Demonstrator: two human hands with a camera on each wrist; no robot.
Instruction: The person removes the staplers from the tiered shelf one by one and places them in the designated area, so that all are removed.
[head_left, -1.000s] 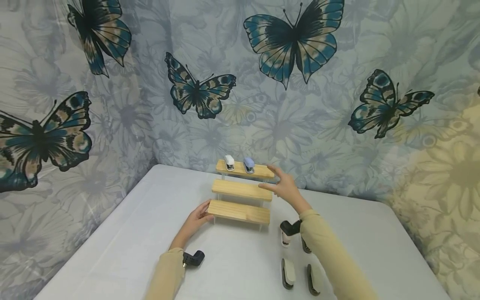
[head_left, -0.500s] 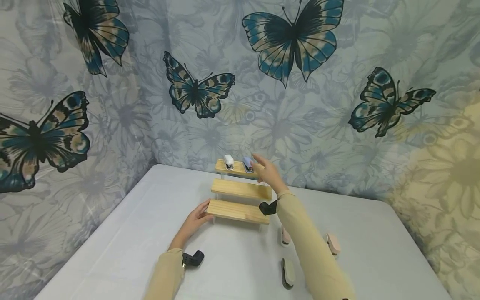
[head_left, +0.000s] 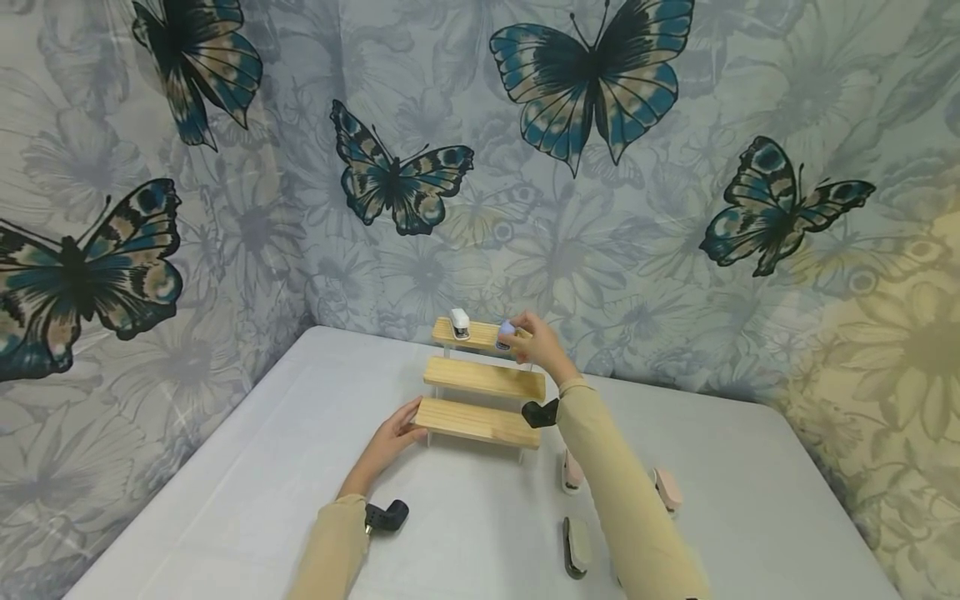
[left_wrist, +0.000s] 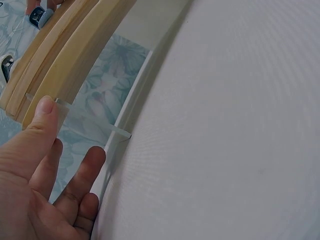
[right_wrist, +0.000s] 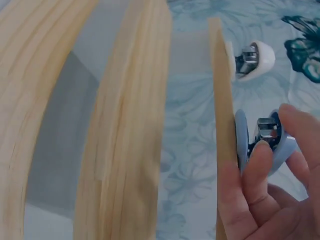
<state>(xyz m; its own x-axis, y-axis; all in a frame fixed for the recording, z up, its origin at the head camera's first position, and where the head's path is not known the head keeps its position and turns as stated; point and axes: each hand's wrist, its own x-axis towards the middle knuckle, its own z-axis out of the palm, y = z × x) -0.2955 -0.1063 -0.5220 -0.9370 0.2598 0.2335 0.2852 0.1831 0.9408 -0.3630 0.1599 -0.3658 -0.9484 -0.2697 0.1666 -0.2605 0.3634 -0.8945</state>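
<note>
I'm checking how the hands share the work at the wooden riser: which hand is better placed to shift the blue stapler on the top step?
The right hand: its fingers already pinch the blue stapler on the top step. The left hand rests against the bottom step, probably steadying it.

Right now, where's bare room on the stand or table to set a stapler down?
Middle shelf and bottom shelf are bare. Table is open left of the left hand. Top shelf is crowded: white stapler, plus the blue stapler in the right hand.
</note>
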